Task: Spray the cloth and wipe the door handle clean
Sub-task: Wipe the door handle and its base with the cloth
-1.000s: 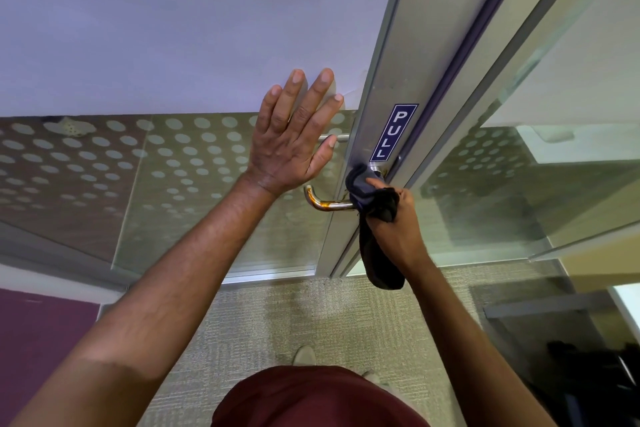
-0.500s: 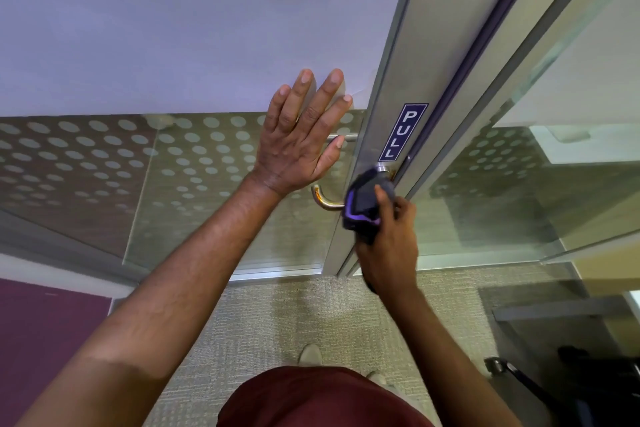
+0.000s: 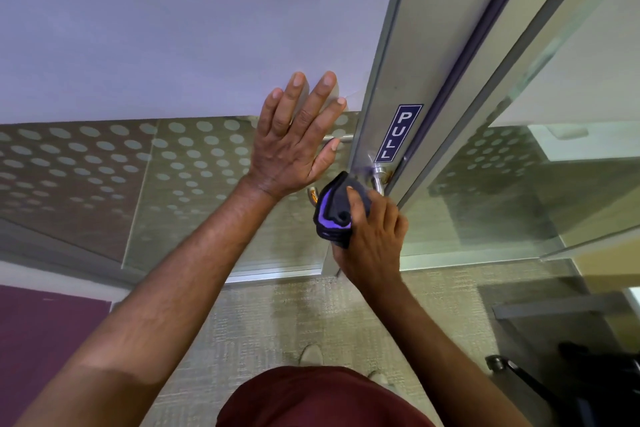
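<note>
At the far left, a purple floor mat (image 3: 45, 333) is lying beside the pale carpet (image 3: 277, 315). The left hand (image 3: 294, 146) is pressing flat against the dotted glass door (image 3: 173, 163), fingers spread and released, gripping nothing. Just to its right, the door handle (image 3: 375, 177) is running roughly level, its long axis lying left to right: the free end (image 3: 312, 193) (showing an orange tint) is pointing left toward the glass, while the pivot end is meeting the metal door frame (image 3: 408, 73) below the blue PULL sign (image 3: 398, 133). The right hand (image 3: 370, 236) is clenching a folded dark cloth (image 3: 334, 211) with purple edging, wrapped over the middle of the handle and hiding that stretch.
</note>
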### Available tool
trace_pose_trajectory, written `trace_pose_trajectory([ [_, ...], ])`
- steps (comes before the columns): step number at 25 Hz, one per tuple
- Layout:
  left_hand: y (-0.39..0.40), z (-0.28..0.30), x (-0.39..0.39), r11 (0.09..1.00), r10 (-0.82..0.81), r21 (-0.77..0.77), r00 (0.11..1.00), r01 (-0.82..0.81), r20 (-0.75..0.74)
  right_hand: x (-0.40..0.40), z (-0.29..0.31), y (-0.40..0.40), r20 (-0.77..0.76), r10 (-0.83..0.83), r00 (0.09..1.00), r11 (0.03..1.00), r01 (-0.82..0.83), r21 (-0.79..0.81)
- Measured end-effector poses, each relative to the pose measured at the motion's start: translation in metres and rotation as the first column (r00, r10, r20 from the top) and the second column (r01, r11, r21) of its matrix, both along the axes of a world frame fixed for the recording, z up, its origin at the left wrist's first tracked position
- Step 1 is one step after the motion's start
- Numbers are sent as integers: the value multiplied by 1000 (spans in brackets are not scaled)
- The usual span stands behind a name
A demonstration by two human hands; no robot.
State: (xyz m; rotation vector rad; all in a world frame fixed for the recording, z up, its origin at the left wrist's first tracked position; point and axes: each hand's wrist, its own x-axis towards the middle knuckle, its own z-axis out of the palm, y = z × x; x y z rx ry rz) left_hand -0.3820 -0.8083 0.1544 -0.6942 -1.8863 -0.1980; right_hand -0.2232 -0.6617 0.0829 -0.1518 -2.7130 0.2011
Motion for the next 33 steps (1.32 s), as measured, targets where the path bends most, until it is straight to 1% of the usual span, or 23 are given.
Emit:
trace_pose_trajectory([
  [1, 0, 0, 1, 1000, 0, -1, 1000, 0, 2, 0, -2, -4, -1, 0, 1000, 1000, 0, 7],
  [4, 0, 0, 2, 1000, 4, -2, 1000, -4, 9, -6, -5, -26, 68, 16, 998, 1000, -18, 19],
  [7, -1, 1, 2, 1000, 0, 0, 1000, 0, 16, -14, -3, -44, 78, 61, 995, 986, -73, 149],
  [11, -1, 1, 1, 1000, -2, -12, 1000, 2, 2, -26, 7, -48, 86, 88, 992, 955, -108, 277],
  [13, -1, 2, 0, 1000, -5, -12, 1000, 6, 2, -37, 18, -45, 150, 111, 983, 941, -152, 302],
  [15, -1, 2, 1, 1000, -15, -9, 1000, 15, 9, -50, 30, -43, 292, 103, 951, 943, -187, 274],
  [16, -1, 3, 2, 1000, -16, -10, 1000, 16, 14, -56, 35, -43, 334, 102, 937, 948, -193, 253],
  [17, -1, 3, 2, 1000, -16, -12, 1000, 17, 20, -60, 37, -43, 341, 105, 934, 953, -192, 233],
  [20, -1, 4, 3, 1000, -6, -18, 1000, 6, 23, -53, 27, -40, 269, 131, 954, 959, -191, 210],
  [22, -1, 4, 3, 1000, 0, -17, 1000, 0, 24, -38, 10, -34, 137, 175, 975, 948, -205, 245],
  [24, -1, 3, 3, 1000, -3, -12, 1000, 3, 25, -28, -1, -28, -1, 212, 977, 936, -202, 289],
  [25, -1, 3, 3, 1000, -6, -10, 1000, 7, 23, -29, -1, -26, -5, 209, 978, 934, -198, 298],
  [26, 0, 2, 2, 1000, -8, -10, 1000, 8, 19, -33, 2, -26, 42, 201, 979, 935, -204, 292],
  [27, 0, 2, 2, 1000, -3, -8, 1000, 3, 13, -38, 8, -28, 122, 192, 974, 937, -219, 273],
  [29, -1, 2, 1, 1000, 1, 2, 1000, -1, 7, -54, 23, -35, 254, 156, 954, 959, -209, 194],
  [31, 0, 2, 1, 1000, -5, 8, 1000, 5, -1, -66, 32, -38, 272, 103, 957, 983, -139, 120],
  [33, 1, 2, 2, 1000, -12, -1, 1000, 12, -5, -67, 32, -39, 238, 93, 967, 988, -119, 98],
])
